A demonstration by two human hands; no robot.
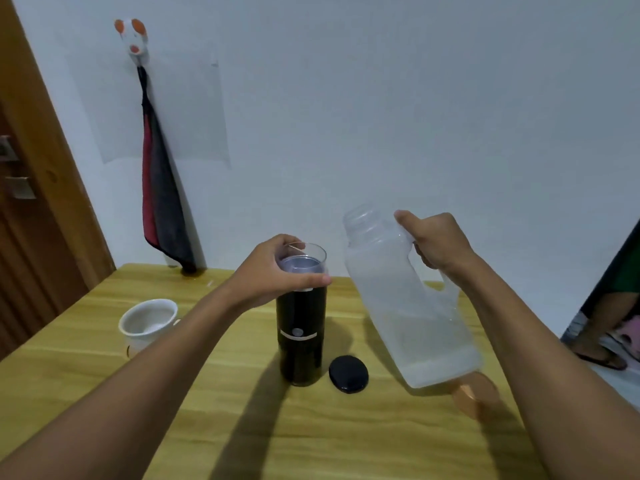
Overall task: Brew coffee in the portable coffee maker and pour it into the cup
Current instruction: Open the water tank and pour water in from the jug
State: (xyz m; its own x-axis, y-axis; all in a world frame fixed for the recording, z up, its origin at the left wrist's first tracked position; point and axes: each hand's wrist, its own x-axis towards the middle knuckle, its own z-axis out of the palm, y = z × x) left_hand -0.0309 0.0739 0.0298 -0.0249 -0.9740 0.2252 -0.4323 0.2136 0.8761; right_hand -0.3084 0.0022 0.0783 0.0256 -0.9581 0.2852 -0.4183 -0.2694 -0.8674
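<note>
The coffee maker was gripped by the left hand, the jug at its handle by the right hand; the mouth was best centred over the rim, then tilted slowly.

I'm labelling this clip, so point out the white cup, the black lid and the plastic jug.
white cup (138,342): head view, on its outer wall.
black lid (348,374): head view, middle of its top.
plastic jug (412,306): head view, middle of its body.

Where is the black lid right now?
The black lid lies flat on the table, centre of the head view, just right of the coffee maker's base, left of the jug.
</note>
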